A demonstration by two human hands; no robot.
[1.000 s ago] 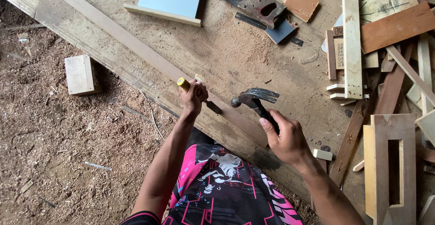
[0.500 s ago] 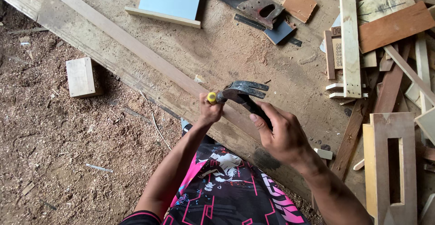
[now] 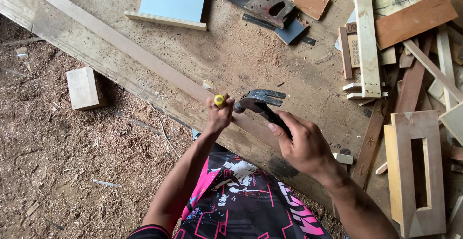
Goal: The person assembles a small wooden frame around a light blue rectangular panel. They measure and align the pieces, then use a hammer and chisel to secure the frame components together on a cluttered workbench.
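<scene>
A sawdust-covered bench (image 3: 231, 60) filled the view, with a long plank (image 3: 120, 46) running along its near edge. A pale blue panel (image 3: 173, 0) lay at the top, a handsaw (image 3: 263, 7) beside it, and scrap offcuts (image 3: 410, 19) were piled to the right. The right hand (image 3: 304, 145) was wrapped around a claw hammer (image 3: 258, 101), its head touching the tool's yellow end. The left hand (image 3: 219, 116) was fisted around that yellow-tipped tool (image 3: 219, 99), upright over the plank.
</scene>
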